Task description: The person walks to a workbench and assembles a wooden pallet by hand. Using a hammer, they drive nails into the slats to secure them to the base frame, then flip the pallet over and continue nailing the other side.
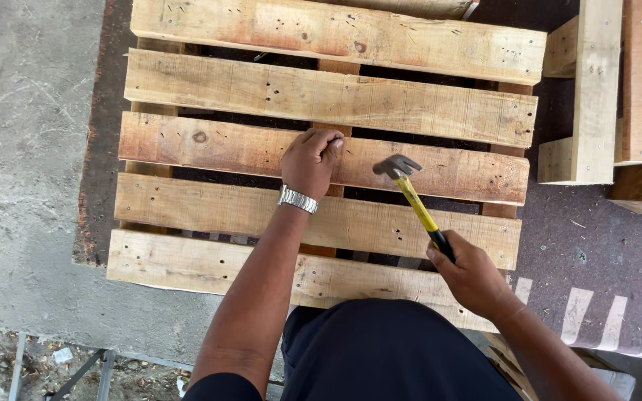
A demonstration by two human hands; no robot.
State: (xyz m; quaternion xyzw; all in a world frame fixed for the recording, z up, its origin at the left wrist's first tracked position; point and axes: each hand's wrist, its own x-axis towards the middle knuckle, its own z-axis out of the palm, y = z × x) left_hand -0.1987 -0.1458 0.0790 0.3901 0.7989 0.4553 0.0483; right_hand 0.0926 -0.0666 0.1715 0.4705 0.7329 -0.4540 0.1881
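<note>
A wooden pallet of several slats lies in front of me on a dark board. My left hand, with a metal watch on its wrist, rests on the middle slat, its fingertips pinched together as if on a small nail that I cannot make out clearly. My right hand grips the black and yellow handle of a claw hammer. The hammer's steel head hovers over the same slat, a short way to the right of my left fingers.
More pallet timber is stacked at the upper right. Bare concrete floor lies to the left. White painted stripes mark the dark surface at the lower right. A metal frame shows at the bottom left.
</note>
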